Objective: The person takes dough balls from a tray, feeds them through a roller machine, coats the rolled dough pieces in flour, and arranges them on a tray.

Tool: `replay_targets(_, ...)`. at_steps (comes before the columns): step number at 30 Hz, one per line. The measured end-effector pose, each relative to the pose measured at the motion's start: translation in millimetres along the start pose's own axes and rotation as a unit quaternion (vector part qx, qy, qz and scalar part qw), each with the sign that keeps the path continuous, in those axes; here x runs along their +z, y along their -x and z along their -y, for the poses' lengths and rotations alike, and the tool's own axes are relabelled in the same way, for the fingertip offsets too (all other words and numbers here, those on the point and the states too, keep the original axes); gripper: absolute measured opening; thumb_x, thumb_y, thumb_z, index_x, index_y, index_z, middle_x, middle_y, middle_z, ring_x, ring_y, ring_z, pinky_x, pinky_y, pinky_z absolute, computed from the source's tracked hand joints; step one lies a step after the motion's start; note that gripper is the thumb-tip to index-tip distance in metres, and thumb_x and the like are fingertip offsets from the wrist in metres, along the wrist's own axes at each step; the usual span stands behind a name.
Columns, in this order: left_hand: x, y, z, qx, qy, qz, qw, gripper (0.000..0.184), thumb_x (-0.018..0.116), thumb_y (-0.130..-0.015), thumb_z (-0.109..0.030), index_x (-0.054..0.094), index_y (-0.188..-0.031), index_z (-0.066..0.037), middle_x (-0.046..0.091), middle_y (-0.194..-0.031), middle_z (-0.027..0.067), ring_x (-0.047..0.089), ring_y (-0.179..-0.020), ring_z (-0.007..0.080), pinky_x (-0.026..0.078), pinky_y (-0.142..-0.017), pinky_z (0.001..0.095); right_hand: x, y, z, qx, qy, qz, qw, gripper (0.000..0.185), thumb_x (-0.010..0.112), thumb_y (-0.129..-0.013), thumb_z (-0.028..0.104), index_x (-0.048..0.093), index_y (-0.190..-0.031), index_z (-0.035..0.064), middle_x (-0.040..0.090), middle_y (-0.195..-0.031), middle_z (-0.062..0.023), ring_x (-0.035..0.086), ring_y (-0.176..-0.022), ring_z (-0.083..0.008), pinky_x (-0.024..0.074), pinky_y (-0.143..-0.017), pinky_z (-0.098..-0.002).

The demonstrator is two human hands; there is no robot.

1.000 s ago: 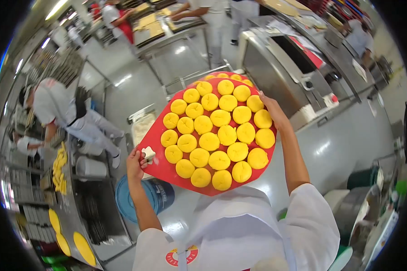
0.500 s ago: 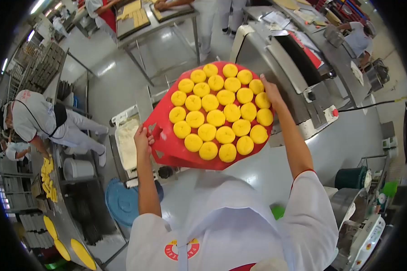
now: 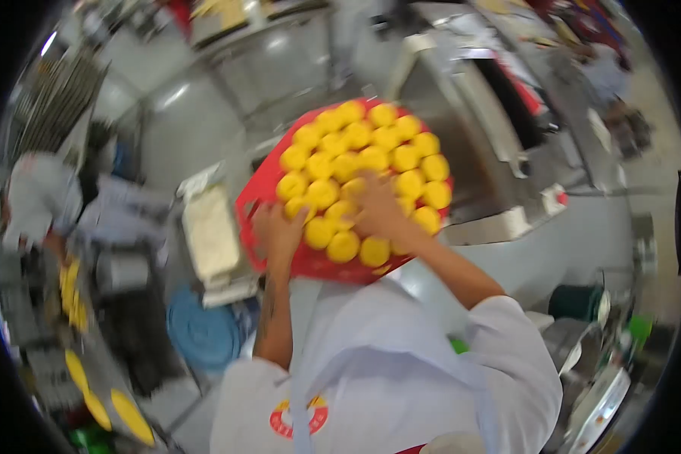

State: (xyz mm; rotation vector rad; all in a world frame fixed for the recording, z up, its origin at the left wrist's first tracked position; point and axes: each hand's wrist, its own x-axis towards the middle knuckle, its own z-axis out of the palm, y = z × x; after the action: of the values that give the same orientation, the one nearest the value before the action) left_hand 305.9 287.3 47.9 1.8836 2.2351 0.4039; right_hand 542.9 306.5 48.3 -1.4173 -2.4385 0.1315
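Apparently, the right hand (image 3: 376, 206) and left hand (image 3: 280, 229) touch yellow rounds (image 3: 343, 247) on a red tray (image 3: 308, 265), grips impossible to tell.

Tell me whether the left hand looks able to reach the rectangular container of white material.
Probably yes: the left hand is nearby, with only the red sheet-like tray's left edge seemingly between them. How far down the container sits is unclear.

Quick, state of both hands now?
Left hand: at the red tray, grip too blurred to tell.
Right hand: over yellow rounds, grip also unclear.
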Motion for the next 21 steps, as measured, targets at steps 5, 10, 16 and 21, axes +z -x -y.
replay_targets(5,49,9,17,-0.036,0.386,-0.012,0.922,0.025,0.074,-0.078,-0.002,0.057,-0.096,0.001,0.060,-0.090,0.0097,0.058,-0.086,0.0219,0.049,-0.079,0.0353,-12,-13,20,-0.006,-0.038,0.099,0.994,0.066,0.082,-0.072,0.041,0.064,-0.118,-0.0025,0.045,-0.139,-0.0181,0.041,-0.131,-0.0349,0.0350,-0.106,-0.0577)
replay_targets(10,41,22,9,0.040,0.470,-0.052,0.880,0.055,0.076,-0.083,-0.011,0.048,-0.130,-0.004,0.057,-0.103,0.0085,0.057,-0.090,0.0199,0.049,-0.083,0.0332,0,1,12,-0.060,0.021,0.103,0.993,0.057,0.076,-0.078,0.046,0.070,-0.111,0.0005,0.038,-0.150,-0.0165,0.025,-0.146,-0.0339,0.0211,-0.115,-0.0628)
replay_targets(16,36,-3,-6,-0.009,0.224,-0.027,0.974,0.075,0.080,-0.080,-0.017,0.040,-0.141,0.003,0.055,-0.133,0.0256,0.054,-0.123,0.0388,0.046,-0.101,0.0443,-9,1,29,-0.044,-0.027,0.127,0.991,0.045,0.075,-0.079,0.035,0.066,-0.111,0.0050,0.042,-0.143,-0.0179,0.027,-0.145,-0.0340,0.0194,-0.114,-0.0658)
replay_targets(21,32,2,-19,0.171,0.248,-0.096,0.949,0.044,0.071,-0.083,-0.006,0.058,-0.124,0.001,0.065,-0.117,0.0173,0.060,-0.115,0.0347,0.048,-0.101,0.0431,54,20,12,-0.150,-0.223,-0.007,0.963,0.032,0.076,-0.078,0.023,0.055,-0.097,0.0098,0.058,-0.095,-0.0076,0.058,-0.099,-0.0311,0.0299,-0.108,-0.0594)
